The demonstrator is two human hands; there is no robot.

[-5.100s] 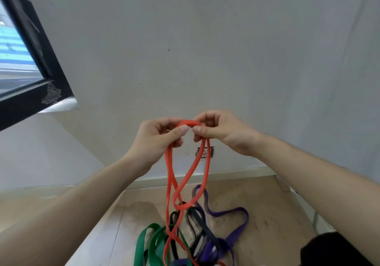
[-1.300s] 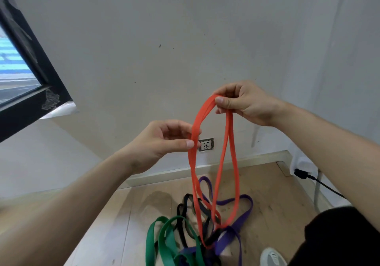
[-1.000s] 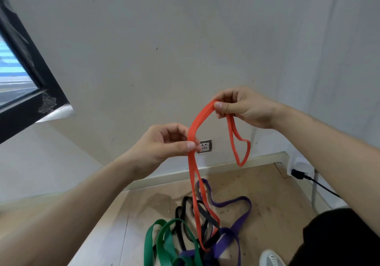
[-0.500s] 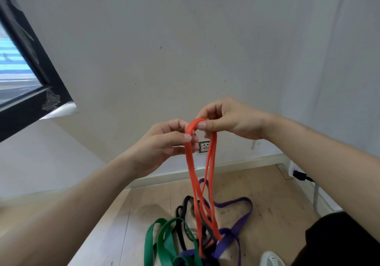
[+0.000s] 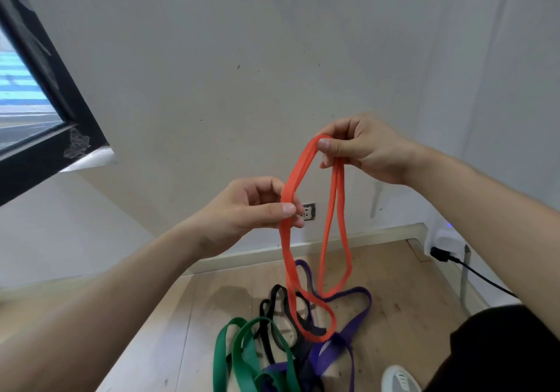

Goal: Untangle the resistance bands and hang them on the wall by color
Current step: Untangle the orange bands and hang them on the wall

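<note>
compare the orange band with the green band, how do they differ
The orange band hangs pinched by the left hand and right hand; the green band lies on the floor, untouched. The orange band looks narrower than the green band. Both are flat loops.

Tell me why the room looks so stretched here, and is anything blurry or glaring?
Head view: the wide-angle lens slants the window frame and swells the forearms near the edges; light is soft and even, with only a faint shadow on the floor; the orange band, left hand and right hand are sharp; no glare.
</note>
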